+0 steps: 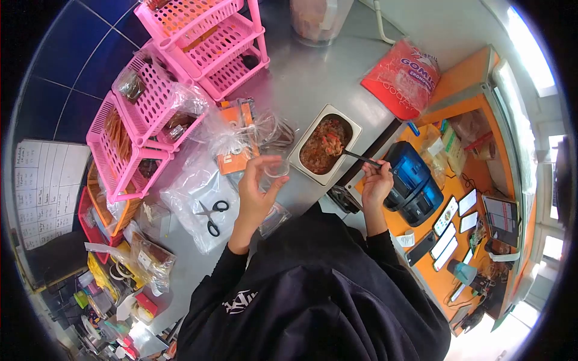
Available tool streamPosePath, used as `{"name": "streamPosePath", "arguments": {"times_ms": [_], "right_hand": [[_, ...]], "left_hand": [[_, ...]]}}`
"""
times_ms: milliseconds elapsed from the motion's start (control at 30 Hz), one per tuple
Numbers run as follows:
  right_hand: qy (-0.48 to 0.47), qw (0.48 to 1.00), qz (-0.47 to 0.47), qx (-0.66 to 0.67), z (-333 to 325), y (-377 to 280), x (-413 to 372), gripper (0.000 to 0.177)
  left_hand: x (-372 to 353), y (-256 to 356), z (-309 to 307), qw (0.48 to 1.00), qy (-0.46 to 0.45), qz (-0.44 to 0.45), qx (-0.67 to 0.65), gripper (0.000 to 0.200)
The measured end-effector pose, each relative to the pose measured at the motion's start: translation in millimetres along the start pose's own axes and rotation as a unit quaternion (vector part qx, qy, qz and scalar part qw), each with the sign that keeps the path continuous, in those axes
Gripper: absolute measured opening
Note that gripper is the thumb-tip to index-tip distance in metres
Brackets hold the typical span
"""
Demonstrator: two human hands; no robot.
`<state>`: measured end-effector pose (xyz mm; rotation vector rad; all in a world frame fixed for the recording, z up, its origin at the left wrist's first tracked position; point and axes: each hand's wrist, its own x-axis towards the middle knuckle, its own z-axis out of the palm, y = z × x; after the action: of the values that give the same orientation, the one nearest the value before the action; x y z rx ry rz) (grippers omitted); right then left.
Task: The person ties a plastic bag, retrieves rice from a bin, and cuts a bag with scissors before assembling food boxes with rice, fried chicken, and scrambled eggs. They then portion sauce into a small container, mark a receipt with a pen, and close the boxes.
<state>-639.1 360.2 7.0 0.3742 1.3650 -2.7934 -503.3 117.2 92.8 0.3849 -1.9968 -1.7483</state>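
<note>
My left hand (260, 183) is closed around a small clear plastic cup (277, 169), thumb on one side and fingers on the other. My right hand (377, 186) grips the dark handle of a spoon (361, 157). The spoon's head carries a heap of reddish-brown food over a rectangular steel food pan (295, 161). Chunky brown sauce with red bits (318, 157) fills much of the pan. The cup is just left of the pan, apart from it. The spoon's bowl is hidden under the food.
Pink plastic racks (129, 135) stand at the left. Scissors (212, 215) lie on a clear plastic bag (186, 195) beside an orange packet (235, 155). A red bag (402, 81) is at the back right. Several phones (445, 215) and a blue-black case (415, 180) are on the orange desk.
</note>
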Motion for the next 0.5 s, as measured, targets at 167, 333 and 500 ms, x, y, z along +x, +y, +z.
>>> {"name": "streamPosePath", "arguments": {"times_ms": [167,333,500], "right_hand": [[-0.018,1.0,-0.007,0.001,16,-16,17,0.029],[-0.083,0.996,0.013,0.004,59,-58,37,0.028],[-0.173,0.983,0.055,-0.016,88,-87,53,0.029]], "left_hand": [[26,-9,8,0.997,-0.07,0.012,-0.019,0.055],[59,-8,19,0.987,-0.159,-0.007,0.029,0.068],[76,-1,34,0.977,-0.206,0.039,0.051,0.077]]}}
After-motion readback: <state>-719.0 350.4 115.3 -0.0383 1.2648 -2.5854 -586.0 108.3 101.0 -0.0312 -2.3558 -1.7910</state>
